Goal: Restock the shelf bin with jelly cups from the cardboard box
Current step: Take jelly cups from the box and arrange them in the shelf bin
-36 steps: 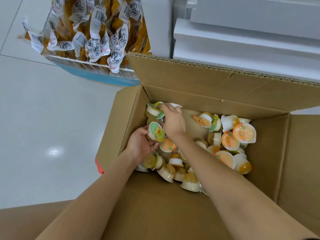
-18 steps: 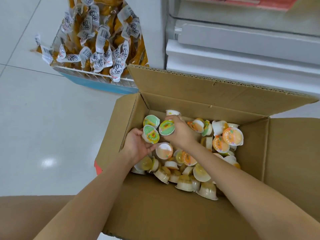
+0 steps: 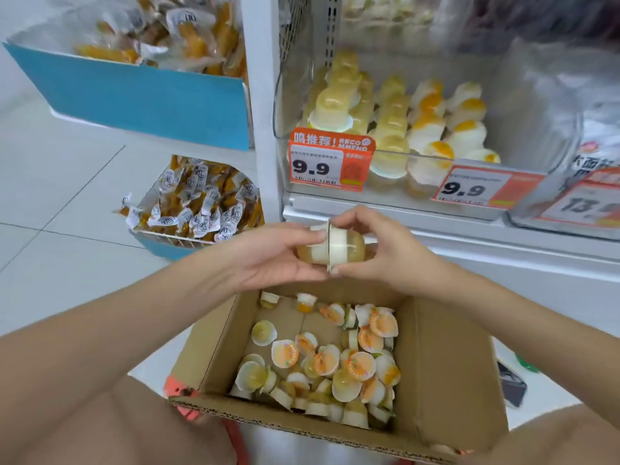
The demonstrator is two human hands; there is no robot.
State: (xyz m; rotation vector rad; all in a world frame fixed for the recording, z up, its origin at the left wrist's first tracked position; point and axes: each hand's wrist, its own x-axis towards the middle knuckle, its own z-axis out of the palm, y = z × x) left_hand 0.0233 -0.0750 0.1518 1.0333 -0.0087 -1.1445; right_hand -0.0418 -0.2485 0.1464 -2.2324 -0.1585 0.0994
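The open cardboard box (image 3: 446,380) sits low in the view with several loose jelly cups (image 3: 335,364) inside. Above its far edge both hands meet. My left hand (image 3: 268,253) holds a yellow jelly cup (image 3: 310,253) lying on its side. My right hand (image 3: 385,253) holds a second jelly cup (image 3: 345,248), pinched at its rim between thumb and fingers. The two cups sit lid to lid. Just beyond, the clear shelf bin (image 3: 536,105) holds rows of yellow and orange-topped jelly cups.
Orange 9.9 price tags (image 3: 327,162) hang on the bin's front. A white shelf upright (image 3: 265,105) stands left of it. Blue-fronted bins of wrapped yellow snacks (image 3: 198,199) lie to the left over white floor tiles. A dark object (image 3: 511,387) lies right of the box.
Both hands have come up out of the box, each with a jelly cup, and now meet in front of the shelf. The view has tilted up to show the shelf bin.
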